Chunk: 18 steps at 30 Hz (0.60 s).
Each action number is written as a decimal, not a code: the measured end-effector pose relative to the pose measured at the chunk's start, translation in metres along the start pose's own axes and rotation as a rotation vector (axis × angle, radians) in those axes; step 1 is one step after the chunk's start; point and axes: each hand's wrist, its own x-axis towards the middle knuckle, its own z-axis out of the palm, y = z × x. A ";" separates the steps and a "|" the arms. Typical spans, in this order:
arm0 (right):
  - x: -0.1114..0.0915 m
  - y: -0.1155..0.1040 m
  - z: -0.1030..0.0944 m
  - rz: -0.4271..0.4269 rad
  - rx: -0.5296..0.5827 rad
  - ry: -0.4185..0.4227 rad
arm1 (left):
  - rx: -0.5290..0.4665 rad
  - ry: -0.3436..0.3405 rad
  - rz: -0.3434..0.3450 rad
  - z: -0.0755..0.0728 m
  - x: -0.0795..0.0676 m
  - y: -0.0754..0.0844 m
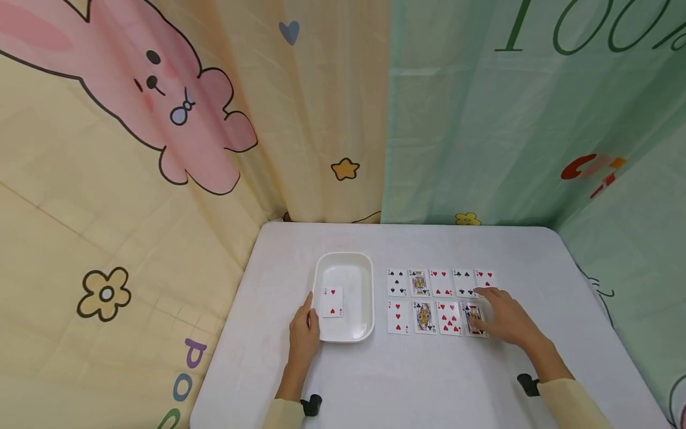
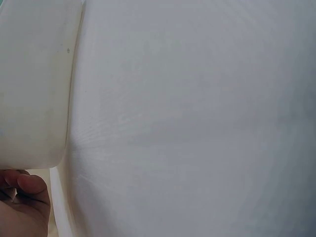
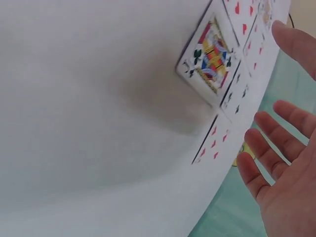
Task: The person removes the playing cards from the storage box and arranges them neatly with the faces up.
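My left hand (image 1: 304, 330) rests against the left side of a white tray (image 1: 346, 258), fingers along its outer wall. In the left wrist view, the hand (image 2: 24, 202) shows at the lower-left corner, right by the tray (image 2: 37, 89). A two of hearts playing card (image 1: 333, 302) lies face up inside the tray. To the right, my right hand (image 1: 509, 319) hovers with fingers spread over the right end of two card rows. Its thumb is over a club face card (image 1: 474, 320), its fingertips near a heart card (image 1: 485, 278). The right wrist view shows nothing in the hand (image 3: 284, 153).
Face-up cards fill two rows right of the tray, including a queen (image 1: 424, 317), a three of hearts (image 1: 398, 317) and a spade card (image 1: 397, 282). They lie on a white-covered table (image 1: 429, 381). Printed curtains (image 1: 321, 107) hang behind and beside the table.
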 end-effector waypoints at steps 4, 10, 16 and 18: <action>0.014 -0.020 -0.005 -0.018 0.009 0.011 | -0.004 -0.002 -0.009 0.000 0.000 0.000; 0.042 -0.062 -0.004 -0.105 0.045 0.053 | -0.005 0.010 -0.003 -0.001 0.001 -0.001; 0.068 -0.110 -0.002 -0.208 0.091 0.067 | -0.011 -0.001 0.000 -0.001 0.002 -0.001; 0.075 -0.126 -0.002 -0.248 0.090 0.076 | -0.014 -0.004 -0.004 -0.001 0.001 -0.001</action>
